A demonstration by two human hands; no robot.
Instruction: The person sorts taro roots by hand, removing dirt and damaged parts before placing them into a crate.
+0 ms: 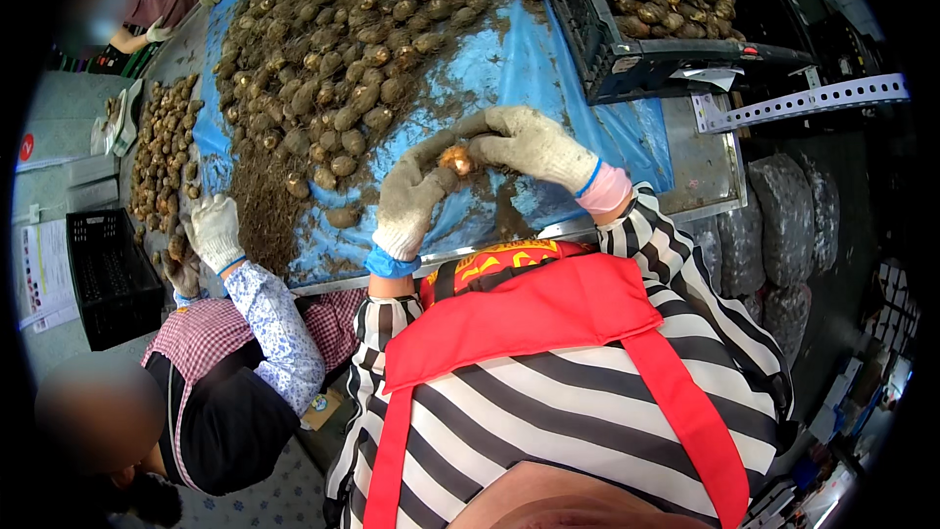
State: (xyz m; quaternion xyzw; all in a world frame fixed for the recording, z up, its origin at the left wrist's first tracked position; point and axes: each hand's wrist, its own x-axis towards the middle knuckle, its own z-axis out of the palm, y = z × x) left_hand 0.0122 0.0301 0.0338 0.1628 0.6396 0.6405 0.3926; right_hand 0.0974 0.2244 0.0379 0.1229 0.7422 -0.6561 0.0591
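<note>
Over the near edge of a blue tarp [509, 59], both my gloved hands meet around a small brown taro [456, 160] with a pale orange patch. My left hand [406, 198], in a soiled white glove, curls round its left side. From the right, my right hand [529, 145] closes on it with dirt-darkened fingertips. Part of the taro is covered by the fingers. Beyond my hands a large heap of unsorted, soil-covered taros [343, 59] spreads across the tarp, with loose roots and dirt [269, 220] at its near left.
A black crate [627, 59] full of taros stands at the back right beside a perforated metal bar [813, 103]. Smaller taros [162, 152] lie at the left. A co-worker's gloved hand [213, 233] works near a black crate [110, 279]; another person stands far left. Filled bags [783, 216] are stacked right.
</note>
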